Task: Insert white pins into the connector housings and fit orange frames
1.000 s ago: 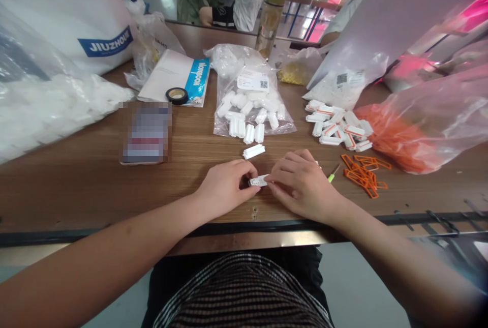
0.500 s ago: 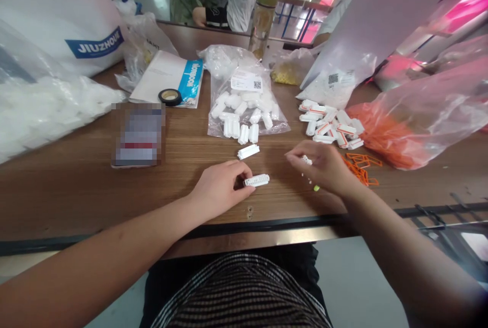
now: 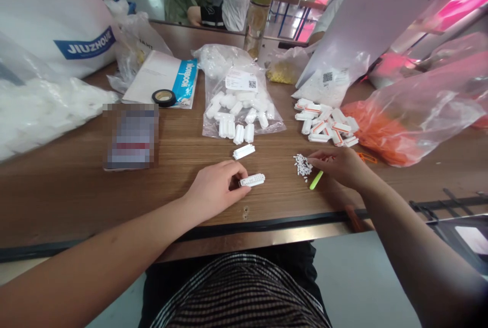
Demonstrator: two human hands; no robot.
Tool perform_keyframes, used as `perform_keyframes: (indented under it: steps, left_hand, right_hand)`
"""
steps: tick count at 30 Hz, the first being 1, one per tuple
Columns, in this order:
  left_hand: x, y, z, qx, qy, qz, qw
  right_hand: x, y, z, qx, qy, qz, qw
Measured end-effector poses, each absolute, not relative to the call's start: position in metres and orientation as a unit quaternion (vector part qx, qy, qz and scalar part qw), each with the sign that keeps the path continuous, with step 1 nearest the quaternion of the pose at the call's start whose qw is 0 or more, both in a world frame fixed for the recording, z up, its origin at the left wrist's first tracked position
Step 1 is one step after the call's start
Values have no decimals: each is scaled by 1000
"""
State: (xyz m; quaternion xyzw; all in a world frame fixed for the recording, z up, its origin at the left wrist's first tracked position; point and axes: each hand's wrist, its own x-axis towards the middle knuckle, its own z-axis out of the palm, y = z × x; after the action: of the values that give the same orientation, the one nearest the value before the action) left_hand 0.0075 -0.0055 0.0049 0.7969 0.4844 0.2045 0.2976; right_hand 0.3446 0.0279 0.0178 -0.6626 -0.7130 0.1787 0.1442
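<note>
The left hand [image 3: 215, 185] clamps thumb and fingers on the nine-o'clock end of the block [image 3: 253, 180] — its long axis running roughly nine to three. The right hand [image 3: 341, 166] is nearer the pegs [image 3: 302, 165], at its nine o'clock on the worktop [image 3: 183, 150] — whether its fingertips pinch one, the view cannot tell.

Table [image 3: 190, 147]: wood-grained, smooth, faint sheen. Edge strip [image 3: 267, 235]: looks like metal, shiny. Block [image 3: 253, 180]: white plastic, top pitted. Bag [image 3: 213, 61]: clear plastic, glossy, crinkled. Notebook [image 3: 148, 76]: paper. Shirt [image 3: 244, 295]: cloth, matt from where I stand.
</note>
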Motion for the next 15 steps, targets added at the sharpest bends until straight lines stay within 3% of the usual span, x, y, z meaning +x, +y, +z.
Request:
perform_keyframes:
  steps: [15]
  left_hand:
    - [8,-5,4,798,485,202,295]
  right_hand:
    - [351,30,18,-675,-707,175,122]
